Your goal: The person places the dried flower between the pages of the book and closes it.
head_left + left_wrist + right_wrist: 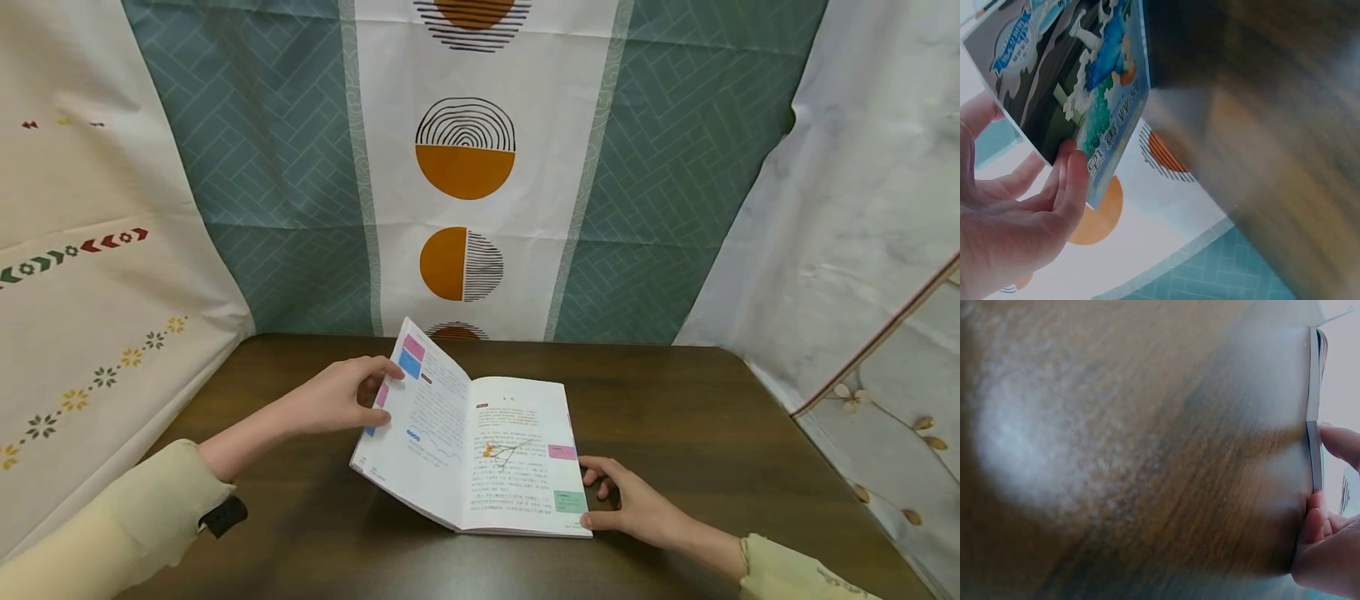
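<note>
An open book (510, 417) lies on the table, its right half down and its left half raised at a slant. My left hand (348, 396) grips the raised half by its outer edge, thumb on the page and coloured tabs partly under the fingers. In the left wrist view, the illustrated cover (1100, 69) faces the camera, with fingers of the left hand (1022, 212) against it. At the lower right edge, my right hand (637, 508) pinches the book between thumb and fingers. The right wrist view shows that right hand (1332, 550) at the book's thin edge (1314, 450).
The dark brown wooden table (660, 400) extends around the book. Behind it hangs a green and white patterned cloth (540, 167). Light cloths hang at the left (90, 333) and right (847, 250) sides.
</note>
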Demonstrator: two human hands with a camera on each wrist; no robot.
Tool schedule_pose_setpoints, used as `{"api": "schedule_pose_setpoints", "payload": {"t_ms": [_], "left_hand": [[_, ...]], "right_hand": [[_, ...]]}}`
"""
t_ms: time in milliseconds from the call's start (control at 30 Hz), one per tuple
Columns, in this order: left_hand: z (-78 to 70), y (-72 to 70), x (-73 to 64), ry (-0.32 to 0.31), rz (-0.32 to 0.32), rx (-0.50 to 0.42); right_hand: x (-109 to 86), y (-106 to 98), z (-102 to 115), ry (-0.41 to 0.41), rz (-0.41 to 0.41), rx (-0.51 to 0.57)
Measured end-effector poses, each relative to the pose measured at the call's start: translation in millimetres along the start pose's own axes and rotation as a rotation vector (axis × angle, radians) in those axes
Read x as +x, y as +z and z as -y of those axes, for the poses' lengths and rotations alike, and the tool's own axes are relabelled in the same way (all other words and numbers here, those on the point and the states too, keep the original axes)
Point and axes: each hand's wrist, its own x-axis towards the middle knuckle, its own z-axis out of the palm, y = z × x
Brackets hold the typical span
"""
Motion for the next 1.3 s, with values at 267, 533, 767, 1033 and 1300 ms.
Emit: {"api": "schedule_pose_setpoints", "payload": {"t_ms": [267,533,767,1033,1300], "left_hand": [[-11.2,-10.1,18.3,0.095,0.061,0.13],[-21.4,-23.1,43.7,0.193,0.179,0.162],[-29.1,-31.8,69.4,0.369,0.238,0.22],[-35.4,-33.7,103.3,0.518,0.219,0.309],[-56.4,-21.9,133.5,0.549,0.274,0.333]], "right_hand": [[-1.5,1.5,-1.7,-0.002,-0.001,0.002],[-2.3,2.3,-1.8,0.009,-0.006,-0.038],[-2.8,2.8,-1.4,-0.018,-0.005,-0.031],[-2.4,1.6,-0.6,-0.036,0.003,-0.029],[-3.1,1.6,-0.5,-0.01,0.009,-0.037]]}}
